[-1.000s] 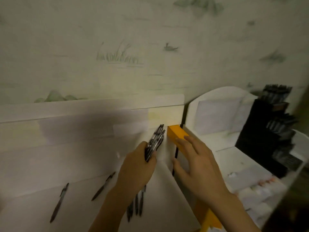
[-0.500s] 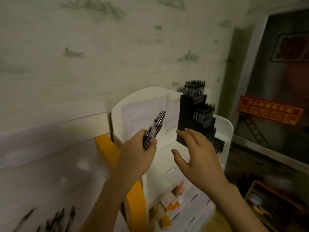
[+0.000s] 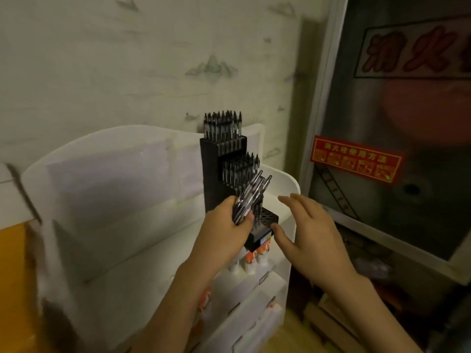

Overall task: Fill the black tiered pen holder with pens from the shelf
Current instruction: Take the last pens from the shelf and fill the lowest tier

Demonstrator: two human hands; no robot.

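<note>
Because the black tiered pen holder [image 3: 216, 179] stands upright at the back right of the white display rack [image 3: 107, 174], stepping down toward you, its open slots face up and only its lowest tier [image 3: 265, 220] shows bare holes; the top tier and the one below it already bristle with pens. Your bundle of pens [image 3: 251, 197] lies just in front of that lowest tier, gripped in your left hand [image 3: 226, 233], with fingers and thumb curled round the lower ends. The bundle's long axis leans up and to the right, across the middle tiers, so it is tilted against the vertical holes rather than in line with them. Your right hand [image 3: 309, 235] hangs beside it, fingers spread and relaxed, holding nothing, its thumb close to the front corner of the holder's base. That free hand looks the nearer to the vacant holes, so it seems best placed to draw one pen from the bundle, stand it upright, and drop it straight down. Small bottles with orange labels [image 3: 251, 261] sit on the shelf just below.
</note>
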